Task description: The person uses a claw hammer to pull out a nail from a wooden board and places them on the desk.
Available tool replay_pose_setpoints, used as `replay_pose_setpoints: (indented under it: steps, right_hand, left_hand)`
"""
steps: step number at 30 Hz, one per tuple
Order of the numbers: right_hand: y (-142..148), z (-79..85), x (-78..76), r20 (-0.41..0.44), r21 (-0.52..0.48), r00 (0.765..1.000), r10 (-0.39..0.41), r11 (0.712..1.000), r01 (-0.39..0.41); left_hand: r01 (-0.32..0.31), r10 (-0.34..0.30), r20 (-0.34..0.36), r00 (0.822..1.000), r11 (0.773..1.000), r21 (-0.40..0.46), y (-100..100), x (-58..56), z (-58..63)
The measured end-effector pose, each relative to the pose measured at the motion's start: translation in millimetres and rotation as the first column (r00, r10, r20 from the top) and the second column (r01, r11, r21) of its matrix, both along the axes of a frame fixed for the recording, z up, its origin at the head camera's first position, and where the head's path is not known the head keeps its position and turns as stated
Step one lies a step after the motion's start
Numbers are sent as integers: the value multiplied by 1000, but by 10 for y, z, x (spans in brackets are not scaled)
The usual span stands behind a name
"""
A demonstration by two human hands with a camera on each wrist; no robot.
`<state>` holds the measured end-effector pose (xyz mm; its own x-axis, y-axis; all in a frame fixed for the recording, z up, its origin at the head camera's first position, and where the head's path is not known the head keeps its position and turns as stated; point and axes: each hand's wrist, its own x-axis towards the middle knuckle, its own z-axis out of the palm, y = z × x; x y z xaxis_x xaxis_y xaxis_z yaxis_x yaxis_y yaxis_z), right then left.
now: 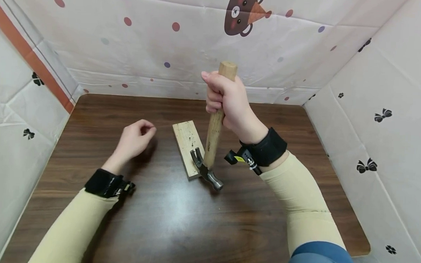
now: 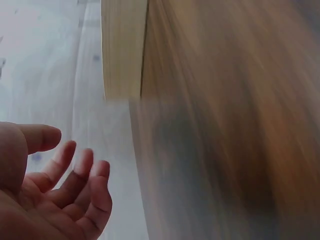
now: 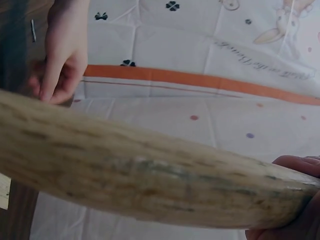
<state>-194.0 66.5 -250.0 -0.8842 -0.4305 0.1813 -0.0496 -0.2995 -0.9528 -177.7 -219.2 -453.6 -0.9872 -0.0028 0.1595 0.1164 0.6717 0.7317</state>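
My right hand (image 1: 229,95) grips a claw hammer (image 1: 214,137) high on its wooden handle, which stands nearly upright with the head down. The metal head lies over the near right edge of a pale wooden block (image 1: 186,140), claw toward the block; whether they touch I cannot tell. Across the right wrist view runs the hammer handle (image 3: 165,177), close to the camera. To the left of the block is my left hand (image 1: 133,138), holding nothing. Its fingers (image 2: 100,195) are loosely bent in the left wrist view, with the thumb apart from them.
The block and hands are over a dark brown wooden table (image 1: 179,231). A small thin metal piece, like a nail (image 3: 33,31), shows beyond the left hand in the right wrist view. Patterned white sheeting (image 1: 147,44) closes in the back and both sides.
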Motion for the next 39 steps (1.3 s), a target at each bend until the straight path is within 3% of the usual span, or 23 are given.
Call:
replay_pose_setpoints:
  steps: [5,10,14,19,24,34,39]
  right_hand:
    - [-168,4,-211,161,55,986,-36,998,28]
    - [-329,-28,-429,210,130,977,-37,992,10]
    - [-418,-78,-597,259,168,965,-49,986,5]
    - [-477,-176,-766,306,194,949,-71,981,11]
    - [-537,-226,-875,326,213,939,-112,976,43]
    - [-648,-210,-1026,356,288,913,-200,953,97]
    - [-709,-192,-1038,340,299,918,-205,949,101]
  left_hand:
    - [78,-78,-2,997,997,1,354,-263,-9]
    - [134,-133,16,991,987,-84,570,-532,-45]
    - [198,-190,66,980,966,-167,697,-666,-98]
    - [264,-228,162,960,932,-250,844,-702,-187]
    - [295,-228,229,946,899,-324,938,-701,-280]
    - [326,-245,249,937,870,-370,968,-743,-272]
    - [327,-243,257,935,868,-373,957,-754,-265]
